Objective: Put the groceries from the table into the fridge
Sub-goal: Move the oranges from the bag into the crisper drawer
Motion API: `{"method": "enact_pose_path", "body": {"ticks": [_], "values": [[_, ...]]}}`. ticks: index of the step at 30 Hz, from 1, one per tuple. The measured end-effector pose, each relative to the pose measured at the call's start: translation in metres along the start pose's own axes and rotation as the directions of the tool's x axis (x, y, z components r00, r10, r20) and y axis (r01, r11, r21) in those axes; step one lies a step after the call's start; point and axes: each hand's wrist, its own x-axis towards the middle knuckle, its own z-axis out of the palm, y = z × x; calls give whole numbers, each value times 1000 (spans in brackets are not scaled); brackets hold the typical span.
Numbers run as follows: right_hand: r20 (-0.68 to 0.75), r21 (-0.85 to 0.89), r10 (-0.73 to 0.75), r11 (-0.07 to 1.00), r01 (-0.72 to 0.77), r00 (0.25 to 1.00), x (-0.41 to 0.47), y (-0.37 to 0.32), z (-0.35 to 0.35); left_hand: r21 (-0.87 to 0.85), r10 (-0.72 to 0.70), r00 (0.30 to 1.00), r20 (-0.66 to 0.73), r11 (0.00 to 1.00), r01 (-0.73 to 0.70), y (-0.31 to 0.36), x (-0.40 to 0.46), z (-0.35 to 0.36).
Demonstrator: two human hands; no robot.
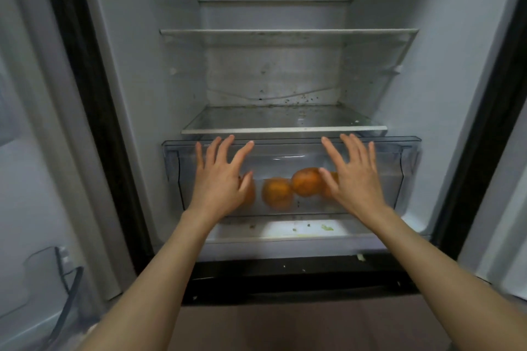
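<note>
Both bare forearms reached in from the near edge, w/ the left hand (221, 179) and right hand (353, 177) spread flat, fingers fanned, palms toward the front of the clear crisper drawer (288, 151). Neither hand gripped anything; both were released, empty. Whether the palms actually touched the drawer front or hovered just off it, couldn't tell. My guess: flat palms, one on each side, so a push would send the drawer back evenly instead of skewing on its runners.

Task items: oranges (306, 181) sat inside the drawer, low in the fridge (442, 80), approx. four seen thru the plastic, two partly hidden behind the hands. Round, dimpled skin, dull orange; they lay touching in a row. Probably put there bc loose round fruit would roll on a flat shelf.

Drawer: transparent hard plastic, boxy, lipped rim, slightly hazy. Just above it, a glass shelf (285, 130) w/ white trim, bare but speckled w/ crumbs. Further up, another shelf (288, 33), also bare. Fridge walls were smooth pale plastic. Below the drawer, the floor of the fridge showed green scraps. No bench in view.
</note>
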Motion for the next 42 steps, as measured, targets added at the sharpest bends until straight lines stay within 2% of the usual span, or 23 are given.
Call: {"method": "enact_pose_path", "body": {"ticks": [4, 13, 19, 22, 28, 31, 36, 42], "values": [[5, 1, 6, 1000, -6, 1000, 17, 4, 18, -28, -40, 999, 3, 999, 40, -4, 19, 15], [121, -19, 66, 998, -64, 990, 45, 2, 53, -1, -119, 977, 178, 993, 121, -10, 48, 49], [227, -64, 61, 997, -48, 972, 48, 6, 48, 56, -145, 959, 244, 989, 135, -10, 50, 49], [271, -3, 60, 998, -62, 961, 46, 3, 40, 30, -157, 954, 255, 988, 154, -7, 44, 45], [274, 168, -66, 986, 20, 960, 5, -21, 39, -123, -155, 983, 102, 978, 167, 6, -18, 48], [310, 174, -120, 982, 68, 943, -20, -39, 33, -150, -197, 978, 72, 967, 206, 16, -51, 39], [335, 242, -172, 966, 92, 926, -74, -72, 9, -99, -205, 969, 141, 970, 220, 34, -122, 7], [353, 359, -262, 925, 128, 898, -169, -118, -32, -52, -283, 940, 190, 953, 297, 49, -237, -38]]}}
